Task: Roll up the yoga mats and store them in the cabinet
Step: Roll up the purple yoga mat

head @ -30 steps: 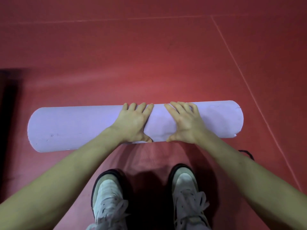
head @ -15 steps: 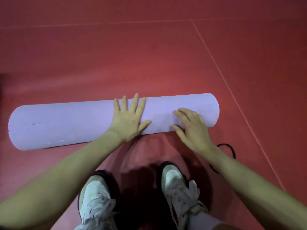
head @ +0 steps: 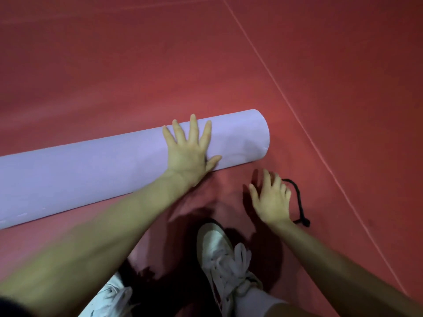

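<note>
Head view: a pale purple yoga mat, fully rolled into 1 thick tube, lies on the red floor. It runs from the left edge of the picture, where it is cut off, up and to the right, and its round right end sits just past the middle of the frame. No cabinet is in sight.

The left hand lies flat on top of the roll near its right end, palm down, 4 fingers spread and pointing away from the person, thumb out to the right along the near side of the tube. It presses on the mat and grips nothing.

The right hand is off the mat, low over the floor just to the near right of the roll's end. It is open with the fingers loosely curled and somewhat blurred, and it holds nothing that can be seen. A black cord with a knotted end lies on the floor right beside this hand, partly hidden behind it; whether the fingers touch it cannot be told.

2 white laced shoes stand on the floor below the hands, close to the roll. Thin pale lines cross the floor to the right.
</note>
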The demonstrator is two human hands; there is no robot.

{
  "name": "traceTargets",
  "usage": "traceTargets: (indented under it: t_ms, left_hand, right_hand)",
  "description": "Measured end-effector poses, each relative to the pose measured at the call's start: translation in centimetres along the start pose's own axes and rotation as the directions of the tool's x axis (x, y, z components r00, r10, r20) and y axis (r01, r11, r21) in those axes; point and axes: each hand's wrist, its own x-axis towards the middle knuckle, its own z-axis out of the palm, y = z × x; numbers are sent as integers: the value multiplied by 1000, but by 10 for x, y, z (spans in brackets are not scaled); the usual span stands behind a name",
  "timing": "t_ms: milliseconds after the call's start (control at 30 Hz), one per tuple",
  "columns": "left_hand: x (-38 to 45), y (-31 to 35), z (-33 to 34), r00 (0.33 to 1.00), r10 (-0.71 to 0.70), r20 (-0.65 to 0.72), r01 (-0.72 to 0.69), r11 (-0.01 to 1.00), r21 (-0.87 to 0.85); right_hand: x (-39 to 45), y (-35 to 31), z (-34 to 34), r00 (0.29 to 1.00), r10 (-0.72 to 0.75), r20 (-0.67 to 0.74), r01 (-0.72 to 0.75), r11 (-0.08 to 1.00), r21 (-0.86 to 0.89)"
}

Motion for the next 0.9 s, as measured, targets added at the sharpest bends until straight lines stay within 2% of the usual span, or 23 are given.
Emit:
traceTargets:
  t_ms: [67, 133, 267, 367, 433, 500, 600, 667, 767, 900]
  left_hand:
    - [-2, 2, -2, 999, 0, 39, 0, 1000, 5]
    - [0, 1, -5, 999, 6, 40, -6, 1000, 11]
    - [7, -6, -8, 999, 19, 48, -17, 999, -37]
    - [13, -13, -4, 999, 52, -11, -53, 997, -56]
    - [13, -14, -2, 994, 89, -67, -91, 996, -24]
    - [9, -12, -2, 992, 111, -52, -112, 994, -16]
    - [5, -13, -2, 989, 148, 3, -148, 989, -3]
    - [7, -15, -5, 986, 164, 37, -166, 985, 50]
    - [10, -16, -6, 986, 158, 56, -162, 982, 92]
    - [7, -11, -7, 983, 177, 40, -180, 981, 75]
  right_hand:
    - [4, 0, 8, 988, 118, 97, -118, 993, -10]
    - [6, -3, 15, 980, 121, 156, -124, 992, 13]
    - [1, -10, 21, 984, -164, 73, 146, 968, 205]
    - [-4, -8, 24, 971, -238, -37, 238, 922, 304]
    - [-4, -5, 27, 987, -137, -80, 156, 932, 326]
    - [-1, -3, 30, 998, 5, -63, 18, 937, 349]
    - [1, -1, 34, 996, 48, -69, -22, 943, 333]
    - [5, -3, 34, 994, 84, -69, -51, 921, 386]
    - [17, -6, 28, 981, 190, -38, -141, 835, 531]
    - [31, -18, 3, 964, 268, 0, -146, 524, 839]
